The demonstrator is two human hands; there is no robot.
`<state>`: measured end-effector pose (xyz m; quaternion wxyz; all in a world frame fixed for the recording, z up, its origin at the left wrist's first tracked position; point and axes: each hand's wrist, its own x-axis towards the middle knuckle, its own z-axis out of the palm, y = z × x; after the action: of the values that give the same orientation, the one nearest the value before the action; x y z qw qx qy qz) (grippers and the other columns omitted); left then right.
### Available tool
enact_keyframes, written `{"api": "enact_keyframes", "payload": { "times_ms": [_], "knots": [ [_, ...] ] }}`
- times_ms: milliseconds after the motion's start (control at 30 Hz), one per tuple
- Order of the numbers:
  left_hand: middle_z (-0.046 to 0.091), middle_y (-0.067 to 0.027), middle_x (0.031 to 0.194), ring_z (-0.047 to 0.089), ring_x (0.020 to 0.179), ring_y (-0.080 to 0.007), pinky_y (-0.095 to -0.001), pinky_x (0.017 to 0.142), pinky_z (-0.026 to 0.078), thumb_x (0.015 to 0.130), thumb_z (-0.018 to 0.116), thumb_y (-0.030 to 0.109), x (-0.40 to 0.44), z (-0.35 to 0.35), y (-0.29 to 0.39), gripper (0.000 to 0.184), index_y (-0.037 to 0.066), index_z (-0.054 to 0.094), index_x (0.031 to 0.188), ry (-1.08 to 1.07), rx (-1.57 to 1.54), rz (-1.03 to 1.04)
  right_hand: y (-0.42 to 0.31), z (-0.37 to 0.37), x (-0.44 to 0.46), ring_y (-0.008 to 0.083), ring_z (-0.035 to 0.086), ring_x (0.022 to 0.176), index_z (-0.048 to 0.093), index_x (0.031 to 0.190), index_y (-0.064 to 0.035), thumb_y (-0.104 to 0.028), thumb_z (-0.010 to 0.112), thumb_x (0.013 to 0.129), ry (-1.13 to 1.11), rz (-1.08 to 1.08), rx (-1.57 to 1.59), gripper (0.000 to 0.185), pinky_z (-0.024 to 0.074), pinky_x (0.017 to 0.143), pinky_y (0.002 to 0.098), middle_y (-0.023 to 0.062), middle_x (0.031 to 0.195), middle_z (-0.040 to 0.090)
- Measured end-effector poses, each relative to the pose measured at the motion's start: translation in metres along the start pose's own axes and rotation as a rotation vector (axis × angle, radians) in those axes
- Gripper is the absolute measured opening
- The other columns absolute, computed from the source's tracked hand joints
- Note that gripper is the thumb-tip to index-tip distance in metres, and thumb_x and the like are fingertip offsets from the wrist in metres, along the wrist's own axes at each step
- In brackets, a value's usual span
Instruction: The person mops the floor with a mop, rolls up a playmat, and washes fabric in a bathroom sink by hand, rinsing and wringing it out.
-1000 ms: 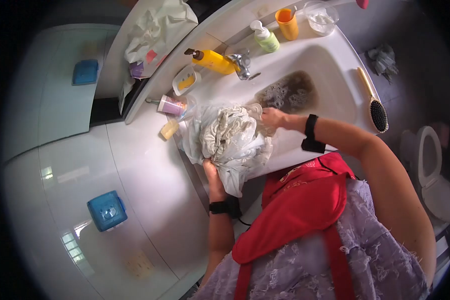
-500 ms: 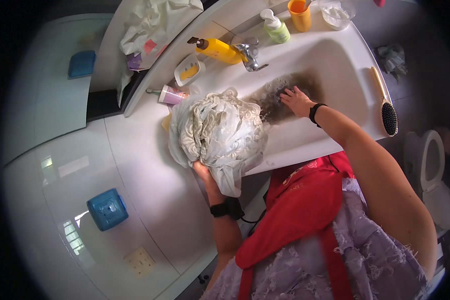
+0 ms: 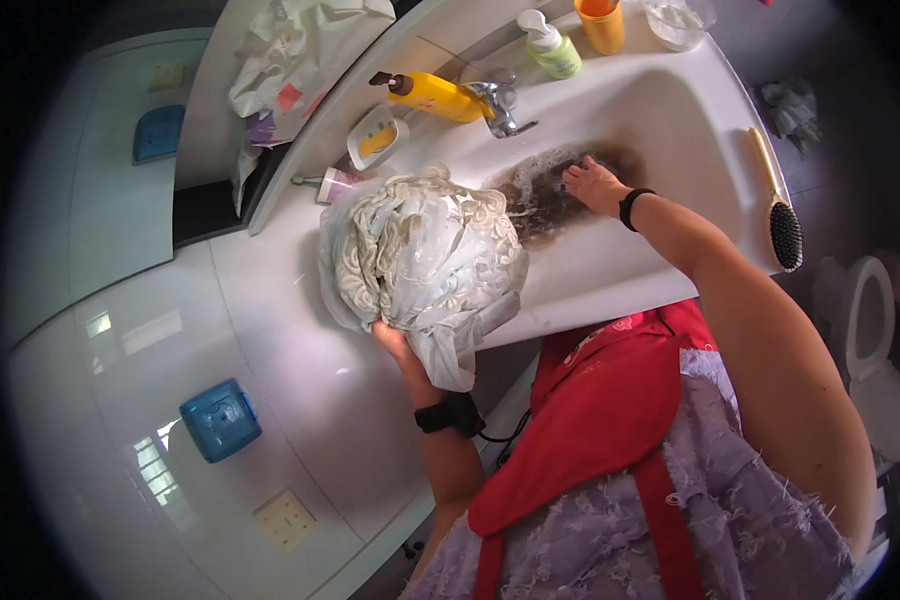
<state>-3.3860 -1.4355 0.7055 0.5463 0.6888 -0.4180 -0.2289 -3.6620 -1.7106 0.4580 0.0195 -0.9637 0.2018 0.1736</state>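
My left hand (image 3: 394, 340) is closed under a bulky, bunched-up white lace cloth (image 3: 425, 262) with cream scalloped trim. Most of its fingers are hidden by the fabric. The bundle hangs over the left end of the white washbasin (image 3: 610, 285), and a loose sheer corner droops toward my wrist. In the basin, my right hand (image 3: 595, 187) reaches to the dark, foamy water (image 3: 550, 205), palm down and fingers somewhat apart, with nothing visible in it. The fingertips are at the water's surface or just touching it.
Behind the basin are a chrome faucet (image 3: 500, 105), yellow pump bottle (image 3: 435, 97), green pump bottle (image 3: 550, 48), orange cup (image 3: 600, 25) and soap dish (image 3: 378, 138). A hairbrush (image 3: 778, 210) lies on the right rim. A toilet (image 3: 870, 330) stands at right.
The cloth bundle and my left hand have shifted slightly left, covering more of the purple-and-white tube. My right hand stays over the dark water, its fingers slightly rearranged.
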Motion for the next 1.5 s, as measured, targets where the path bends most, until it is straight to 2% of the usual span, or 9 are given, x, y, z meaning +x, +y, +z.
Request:
{"api": "enact_keyframes", "payload": {
  "times_ms": [400,500,600,700,900,1067,1300,1400,1500],
  "knots": [
    [0.041,-0.0135,0.135,0.043,0.124,-0.0250,-0.0405,0.105,0.035,0.093,0.044,0.044,-0.005,0.049,0.056,0.064,0.001,0.032,0.138,0.058,0.020,-0.101,-0.006,-0.030,-0.015,0.0267,0.027,0.139,0.056,0.129,-0.0048,-0.018,0.059,0.087,-0.140,0.069,0.278,0.044,0.0351,0.105,0.0437,0.0067,0.153,0.027],
    [0.043,-0.0136,0.134,0.044,0.123,-0.0251,-0.0405,0.105,0.035,0.093,0.043,0.043,-0.006,0.053,0.058,0.062,0.001,0.033,0.138,0.060,-0.002,-0.096,-0.015,-0.009,-0.018,0.0237,0.041,0.120,0.065,0.113,-0.0016,-0.014,0.055,0.084,0.148,0.094,0.203,0.033,0.0412,0.096,0.0402,0.0077,0.138,0.039],
    [0.043,-0.0138,0.134,0.044,0.123,-0.0254,-0.0404,0.105,0.035,0.094,0.041,0.042,0.000,0.032,0.040,0.061,0.001,0.034,0.138,0.018,0.073,-0.090,-0.015,-0.021,-0.016,0.0285,0.027,0.138,0.051,0.134,-0.0035,-0.016,0.056,0.088,-0.115,0.097,0.295,0.048,0.0346,0.106,0.0433,0.0088,0.154,0.023],
    [0.043,-0.0138,0.135,0.043,0.124,-0.0254,-0.0404,0.105,0.034,0.095,0.041,0.043,-0.001,0.045,0.055,0.061,0.001,0.033,0.139,0.007,0.131,-0.065,-0.019,0.001,-0.015,0.0293,0.032,0.135,0.047,0.137,-0.0027,-0.015,0.055,0.088,0.043,0.103,0.279,0.052,0.0367,0.104,0.0424,0.0102,0.153,0.025],
    [0.042,-0.0134,0.136,0.042,0.126,-0.0246,-0.0404,0.105,0.035,0.095,0.041,0.044,-0.005,0.042,0.048,0.063,0.001,0.032,0.140,0.054,0.155,-0.010,-0.033,-0.039,-0.035,0.0303,0.034,0.134,0.036,0.144,-0.0047,-0.020,0.055,0.089,-0.171,0.034,0.297,0.060,0.0372,0.102,0.0466,0.0114,0.152,0.027],
    [0.045,-0.0133,0.135,0.048,0.121,-0.0241,-0.0396,0.102,0.040,0.092,0.045,0.047,0.014,0.051,0.059,0.067,0.001,0.032,0.140,-0.079,0.001,-0.061,-0.090,-0.070,-0.078,0.0336,0.015,0.144,0.029,0.146,-0.0405,-0.053,0.035,0.097,0.232,-0.568,0.452,0.051,0.0142,0.115,0.0542,0.0082,0.158,0.015],
    [0.046,-0.0134,0.134,0.050,0.119,-0.0241,-0.0395,0.100,0.042,0.087,0.053,0.052,0.005,0.072,0.090,0.076,0.000,0.032,0.139,-0.067,-0.116,-0.084,-0.119,-0.063,-0.088,0.0335,0.008,0.146,0.023,0.146,-0.0453,-0.063,0.023,0.095,0.279,-0.865,0.286,0.054,0.0110,0.116,0.0552,0.0050,0.159,0.006],
    [0.045,-0.0128,0.134,0.050,0.120,-0.0241,-0.0397,0.100,0.042,0.088,0.052,0.054,-0.011,0.087,0.101,0.077,0.001,0.032,0.139,-0.035,-0.173,-0.029,-0.122,-0.068,-0.085,0.0357,0.007,0.145,0.032,0.147,-0.0321,-0.068,0.027,0.092,0.217,-0.862,0.368,0.066,0.0111,0.115,0.0555,0.0083,0.159,0.005],
    [0.045,-0.0114,0.134,0.049,0.120,-0.0239,-0.0400,0.100,0.042,0.090,0.047,0.056,-0.009,0.092,0.111,0.076,0.001,0.031,0.139,0.015,-0.230,-0.148,-0.135,-0.071,-0.073,0.0372,0.006,0.145,0.046,0.140,-0.0127,-0.073,0.031,0.088,-0.002,-0.377,0.330,0.081,0.0107,0.115,0.0559,0.0138,0.158,0.008]
  ]
}}
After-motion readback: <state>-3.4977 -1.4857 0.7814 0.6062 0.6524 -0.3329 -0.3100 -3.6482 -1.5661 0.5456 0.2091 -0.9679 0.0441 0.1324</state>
